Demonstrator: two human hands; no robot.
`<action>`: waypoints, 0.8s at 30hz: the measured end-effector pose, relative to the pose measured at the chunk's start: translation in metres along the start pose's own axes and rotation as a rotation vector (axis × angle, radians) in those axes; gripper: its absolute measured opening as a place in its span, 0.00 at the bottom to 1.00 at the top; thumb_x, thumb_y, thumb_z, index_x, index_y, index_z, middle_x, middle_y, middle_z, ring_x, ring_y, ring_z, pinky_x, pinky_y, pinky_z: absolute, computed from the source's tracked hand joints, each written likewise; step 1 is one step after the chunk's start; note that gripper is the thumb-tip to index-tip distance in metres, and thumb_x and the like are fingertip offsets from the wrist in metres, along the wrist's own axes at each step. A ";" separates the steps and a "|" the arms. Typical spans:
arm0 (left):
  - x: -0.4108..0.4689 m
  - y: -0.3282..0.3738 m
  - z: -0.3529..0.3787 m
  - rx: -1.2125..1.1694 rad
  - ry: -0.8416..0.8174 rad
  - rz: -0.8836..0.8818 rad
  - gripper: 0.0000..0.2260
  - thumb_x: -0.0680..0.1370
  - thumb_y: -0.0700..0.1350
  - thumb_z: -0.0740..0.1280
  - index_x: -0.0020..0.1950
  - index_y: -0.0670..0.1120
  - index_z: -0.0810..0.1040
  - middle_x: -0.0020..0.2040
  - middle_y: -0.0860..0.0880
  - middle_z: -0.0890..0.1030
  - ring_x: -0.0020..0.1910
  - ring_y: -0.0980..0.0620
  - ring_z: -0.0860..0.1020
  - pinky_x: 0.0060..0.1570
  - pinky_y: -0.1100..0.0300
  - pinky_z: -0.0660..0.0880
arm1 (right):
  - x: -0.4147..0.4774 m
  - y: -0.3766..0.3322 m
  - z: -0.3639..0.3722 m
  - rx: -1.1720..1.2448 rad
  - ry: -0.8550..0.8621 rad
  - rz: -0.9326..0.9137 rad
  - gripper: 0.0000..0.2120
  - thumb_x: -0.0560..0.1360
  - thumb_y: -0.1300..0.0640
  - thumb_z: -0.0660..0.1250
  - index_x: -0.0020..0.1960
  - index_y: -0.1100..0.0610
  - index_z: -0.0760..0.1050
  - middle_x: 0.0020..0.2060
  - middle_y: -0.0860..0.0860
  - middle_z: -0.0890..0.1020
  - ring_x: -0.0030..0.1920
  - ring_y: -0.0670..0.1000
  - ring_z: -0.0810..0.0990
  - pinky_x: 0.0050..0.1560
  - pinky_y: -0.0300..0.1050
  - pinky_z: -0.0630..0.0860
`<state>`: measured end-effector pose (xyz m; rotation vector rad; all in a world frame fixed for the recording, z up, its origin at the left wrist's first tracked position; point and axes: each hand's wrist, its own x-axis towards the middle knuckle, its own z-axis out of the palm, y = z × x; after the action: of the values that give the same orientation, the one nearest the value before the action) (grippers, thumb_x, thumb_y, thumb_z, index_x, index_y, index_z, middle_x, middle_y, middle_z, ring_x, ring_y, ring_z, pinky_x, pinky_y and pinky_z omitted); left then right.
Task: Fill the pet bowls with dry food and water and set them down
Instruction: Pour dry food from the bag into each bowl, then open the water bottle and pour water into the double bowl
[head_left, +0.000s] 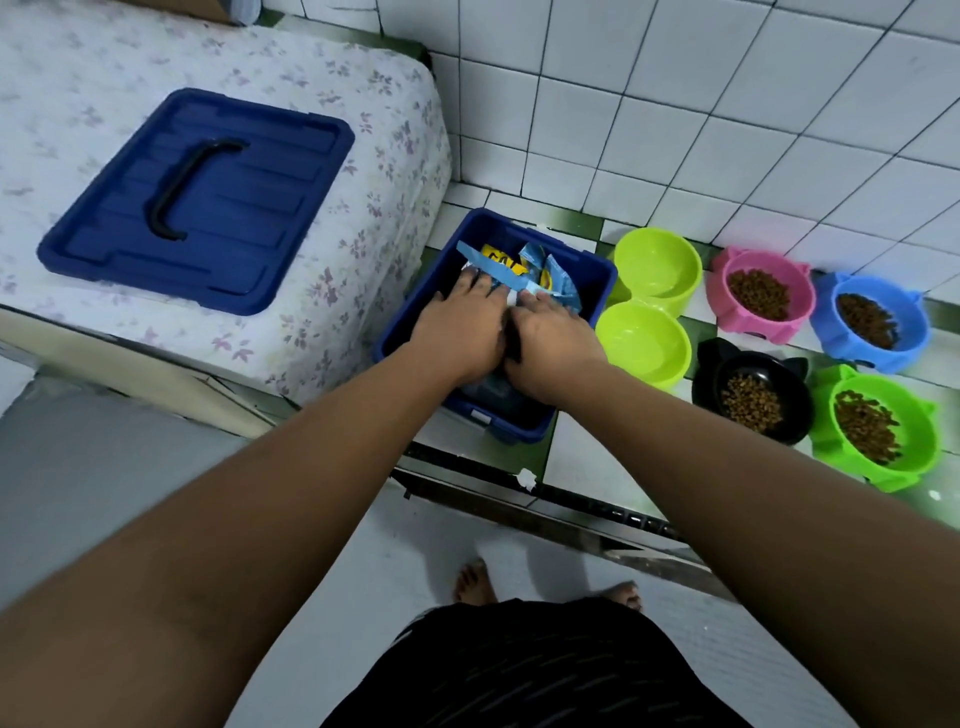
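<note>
Left hand (462, 322) and right hand (550, 343) press flat, fingers spread, on the food bag (558, 283) inside the bin (519, 423). Looks like they're squashing it down to fit, now the bowls (719, 291) on the right have kibble.

The person wears a black garment (545, 670) with faint thin slanted stripes; both forearms (291, 467) are bare, and the two feet (470, 579) are bare too
</note>
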<state>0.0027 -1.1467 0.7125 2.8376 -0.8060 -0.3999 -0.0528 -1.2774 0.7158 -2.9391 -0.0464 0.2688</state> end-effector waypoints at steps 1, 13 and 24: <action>-0.001 0.005 -0.005 -0.003 0.082 -0.005 0.19 0.83 0.51 0.60 0.72 0.45 0.72 0.73 0.43 0.72 0.75 0.44 0.66 0.65 0.41 0.73 | -0.002 0.002 -0.003 0.061 0.082 -0.008 0.25 0.75 0.50 0.63 0.70 0.57 0.70 0.69 0.56 0.73 0.71 0.58 0.68 0.69 0.55 0.69; 0.014 0.105 -0.045 -0.182 0.343 0.066 0.09 0.80 0.52 0.63 0.51 0.49 0.80 0.48 0.50 0.82 0.51 0.46 0.79 0.45 0.54 0.72 | -0.045 0.071 -0.038 0.448 0.514 0.051 0.09 0.71 0.61 0.66 0.51 0.60 0.76 0.46 0.55 0.81 0.49 0.56 0.77 0.47 0.48 0.71; 0.037 0.216 -0.015 -0.386 0.297 0.156 0.08 0.78 0.51 0.69 0.54 0.49 0.80 0.43 0.51 0.83 0.47 0.49 0.79 0.50 0.52 0.76 | -0.112 0.177 -0.046 0.560 0.582 0.170 0.11 0.72 0.57 0.66 0.55 0.57 0.76 0.50 0.52 0.81 0.51 0.52 0.79 0.51 0.52 0.77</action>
<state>-0.0687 -1.3465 0.7678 2.3817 -0.7837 -0.0934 -0.1518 -1.4651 0.7461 -2.3515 0.3082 -0.4793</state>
